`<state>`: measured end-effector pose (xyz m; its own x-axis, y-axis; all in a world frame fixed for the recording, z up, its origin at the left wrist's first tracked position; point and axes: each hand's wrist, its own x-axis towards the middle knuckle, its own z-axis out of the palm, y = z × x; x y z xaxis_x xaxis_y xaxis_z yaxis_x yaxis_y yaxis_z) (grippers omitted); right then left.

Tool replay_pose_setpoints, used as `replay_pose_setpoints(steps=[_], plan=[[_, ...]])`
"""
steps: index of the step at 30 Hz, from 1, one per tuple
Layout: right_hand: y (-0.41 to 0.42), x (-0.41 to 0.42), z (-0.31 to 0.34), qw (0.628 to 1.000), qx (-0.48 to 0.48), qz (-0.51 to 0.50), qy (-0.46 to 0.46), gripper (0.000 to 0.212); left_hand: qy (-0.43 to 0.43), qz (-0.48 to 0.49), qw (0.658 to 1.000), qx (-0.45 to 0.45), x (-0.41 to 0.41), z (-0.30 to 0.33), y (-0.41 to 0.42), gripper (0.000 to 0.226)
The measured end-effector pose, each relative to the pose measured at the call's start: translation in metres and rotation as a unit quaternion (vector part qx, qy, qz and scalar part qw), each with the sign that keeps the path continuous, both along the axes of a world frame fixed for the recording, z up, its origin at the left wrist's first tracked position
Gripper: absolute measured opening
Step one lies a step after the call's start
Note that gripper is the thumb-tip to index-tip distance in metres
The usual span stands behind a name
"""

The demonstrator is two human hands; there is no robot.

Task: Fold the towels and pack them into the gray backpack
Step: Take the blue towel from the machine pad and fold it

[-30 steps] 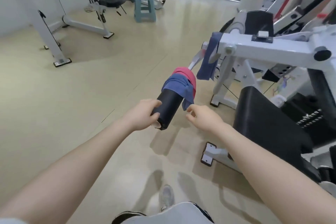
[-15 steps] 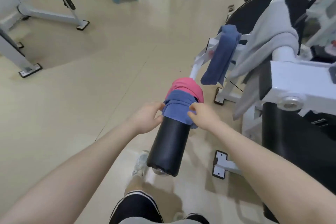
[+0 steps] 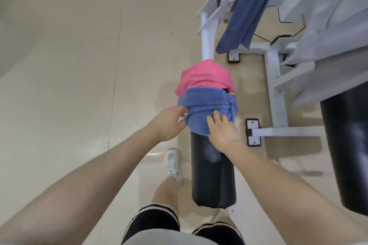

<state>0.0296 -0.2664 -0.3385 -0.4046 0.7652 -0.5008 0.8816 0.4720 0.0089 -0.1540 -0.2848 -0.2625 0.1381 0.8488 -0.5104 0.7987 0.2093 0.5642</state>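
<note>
A blue towel (image 3: 209, 103) is wrapped over the top of a black padded roller (image 3: 213, 175), with a pink towel (image 3: 205, 75) draped just behind it. My left hand (image 3: 169, 123) pinches the blue towel's left edge between thumb and fingers. On the towel's front lies my right hand (image 3: 223, 131), its fingers curled into the cloth. A second blue towel (image 3: 249, 12) hangs from the white machine frame (image 3: 276, 89) farther back, and a pale grey towel (image 3: 328, 16) hangs to its right. The gray backpack is not in view.
A second black pad (image 3: 348, 145) stands at the right edge. The frame's white feet (image 3: 253, 132) sit on the beige floor (image 3: 69, 65) beside the roller. My legs and a white shoe (image 3: 173, 162) are below, left of the roller.
I have stepped closer and the view has tilted down over the roller. Both hands have slid from the roller's end up onto the blue towel and taken hold of it.
</note>
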Motion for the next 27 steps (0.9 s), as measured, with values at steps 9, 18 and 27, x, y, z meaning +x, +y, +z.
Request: replay_pose_setpoints(steps=[9,18,27], plan=[[-0.002,0.033,0.042,0.978,-0.060,-0.135,0.147,0.014,-0.033,-0.139,0.990,0.018,0.016,0.002,0.019,0.035],[-0.051,0.116,0.203,0.791,-0.006,-0.399,0.463,0.019,-0.197,-0.282,0.931,0.124,0.127,0.127,0.013,0.042],[-0.245,0.246,0.225,0.645,0.085,-0.560,0.514,0.018,-0.198,-0.418,0.885,0.059,0.305,0.130,-0.121,0.012]])
